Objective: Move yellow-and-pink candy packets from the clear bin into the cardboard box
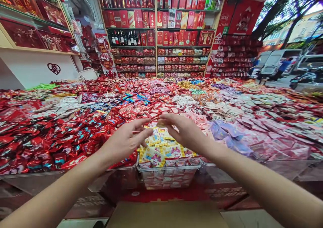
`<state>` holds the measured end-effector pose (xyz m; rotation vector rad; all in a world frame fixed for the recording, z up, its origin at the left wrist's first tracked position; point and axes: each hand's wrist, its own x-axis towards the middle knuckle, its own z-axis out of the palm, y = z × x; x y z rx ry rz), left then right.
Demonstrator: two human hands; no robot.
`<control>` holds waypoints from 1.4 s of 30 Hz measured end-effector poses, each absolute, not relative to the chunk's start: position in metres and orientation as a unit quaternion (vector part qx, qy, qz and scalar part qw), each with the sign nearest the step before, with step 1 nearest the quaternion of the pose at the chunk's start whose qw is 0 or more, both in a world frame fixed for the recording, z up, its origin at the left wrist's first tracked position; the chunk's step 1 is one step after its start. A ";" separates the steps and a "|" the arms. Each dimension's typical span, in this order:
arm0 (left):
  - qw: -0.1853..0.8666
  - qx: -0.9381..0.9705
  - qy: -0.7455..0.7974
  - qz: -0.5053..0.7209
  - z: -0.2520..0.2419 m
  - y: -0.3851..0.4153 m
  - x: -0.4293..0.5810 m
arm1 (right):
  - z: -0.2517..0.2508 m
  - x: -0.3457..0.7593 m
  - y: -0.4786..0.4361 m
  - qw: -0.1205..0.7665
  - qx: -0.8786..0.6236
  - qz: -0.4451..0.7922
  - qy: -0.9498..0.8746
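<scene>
My left hand (132,135) hovers just left of a stack of yellow-and-white candy packets (174,150) printed with a pink cartoon character. Its fingers curve inward with the thumb apart, and nothing shows between them. Opposite it, my right hand (183,130) hangs over the stack's right rear side, thumb and fingers apart, with no packet visible in it. A clear plastic bin (168,169) at the table's front holds the packets, and more show through its front wall. Shiny red candy packets (63,137) lie left of my hands; purple packets (228,135) lie to the right.
Loose packets in many colours cover the wide display behind the bin. Below it stands a cardboard surface (166,214). At the back, shelves (155,29) hold bottles and red boxes. Outside at right are a person in blue (285,65), a van (267,61) and a scooter (304,78).
</scene>
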<state>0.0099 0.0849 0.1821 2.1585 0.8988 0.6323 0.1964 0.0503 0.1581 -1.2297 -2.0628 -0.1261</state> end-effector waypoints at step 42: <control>0.355 0.870 0.254 0.229 0.093 0.006 0.000 | 0.057 0.168 -0.078 0.517 -0.533 0.202 -0.639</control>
